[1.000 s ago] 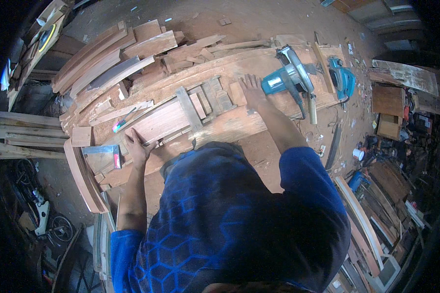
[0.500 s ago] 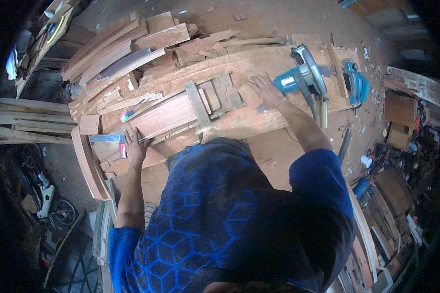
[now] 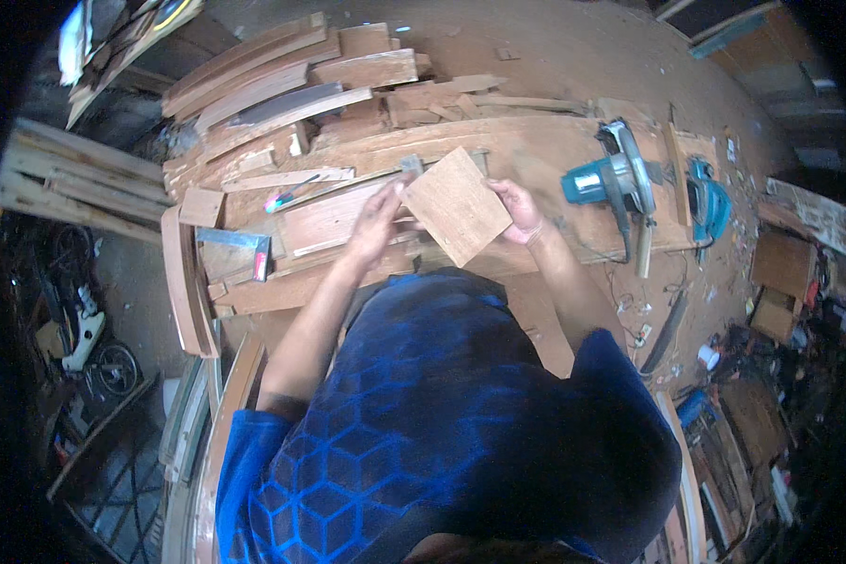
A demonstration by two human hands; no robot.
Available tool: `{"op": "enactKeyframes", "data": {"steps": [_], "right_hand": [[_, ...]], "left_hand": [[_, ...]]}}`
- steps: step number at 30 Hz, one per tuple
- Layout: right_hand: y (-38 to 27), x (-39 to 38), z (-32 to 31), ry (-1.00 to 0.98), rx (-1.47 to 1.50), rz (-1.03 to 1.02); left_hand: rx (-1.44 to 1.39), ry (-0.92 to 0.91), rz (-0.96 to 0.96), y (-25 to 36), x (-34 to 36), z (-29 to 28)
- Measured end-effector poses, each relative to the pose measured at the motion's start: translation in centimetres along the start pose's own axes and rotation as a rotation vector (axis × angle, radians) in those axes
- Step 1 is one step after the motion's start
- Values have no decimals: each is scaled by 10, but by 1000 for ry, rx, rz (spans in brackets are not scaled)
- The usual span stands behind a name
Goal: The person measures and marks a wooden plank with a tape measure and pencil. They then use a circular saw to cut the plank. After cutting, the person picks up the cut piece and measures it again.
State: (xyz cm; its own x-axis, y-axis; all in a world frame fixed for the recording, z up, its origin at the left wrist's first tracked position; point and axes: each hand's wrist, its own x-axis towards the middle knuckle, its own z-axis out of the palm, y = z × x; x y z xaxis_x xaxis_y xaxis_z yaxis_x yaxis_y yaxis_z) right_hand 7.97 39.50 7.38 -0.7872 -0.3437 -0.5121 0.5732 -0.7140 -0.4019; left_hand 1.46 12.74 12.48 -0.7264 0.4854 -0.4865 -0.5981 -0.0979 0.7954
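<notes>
A square wooden board [image 3: 457,207] is held up over the workbench, turned so that one corner points away from me. My right hand [image 3: 517,212] grips its right corner, fingers partly behind it. At the opposite corner, my left hand [image 3: 379,222] has its fingers against the board's left edge. Beneath the hands lies a long reddish plank [image 3: 324,224] between thin wooden strips, partly hidden by my left hand and the board. A try square [image 3: 240,246] with a metal blade and red-marked handle rests to the left.
A teal circular saw [image 3: 611,179] stands on the right of the bench, with a teal power tool [image 3: 710,207] beyond it. Stacked planks [image 3: 263,70] fill the far left. A small wood block [image 3: 201,207] and a pen-like tool [image 3: 280,200] lie near the try square.
My left hand has left the try square and my right hand has come back from beside the saw. Both now hold the square board, raised above the bench. The view has shifted.
</notes>
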Motion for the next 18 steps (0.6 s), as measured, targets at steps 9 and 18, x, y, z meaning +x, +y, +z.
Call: {"op": "enactKeyframes", "data": {"steps": [9, 18], "right_hand": [[53, 66, 11, 390, -1024, -139], [53, 114, 40, 402, -1491, -596]], "left_hand": [[194, 215, -220, -74, 2, -132], [1140, 982, -66, -104, 56, -412]]}}
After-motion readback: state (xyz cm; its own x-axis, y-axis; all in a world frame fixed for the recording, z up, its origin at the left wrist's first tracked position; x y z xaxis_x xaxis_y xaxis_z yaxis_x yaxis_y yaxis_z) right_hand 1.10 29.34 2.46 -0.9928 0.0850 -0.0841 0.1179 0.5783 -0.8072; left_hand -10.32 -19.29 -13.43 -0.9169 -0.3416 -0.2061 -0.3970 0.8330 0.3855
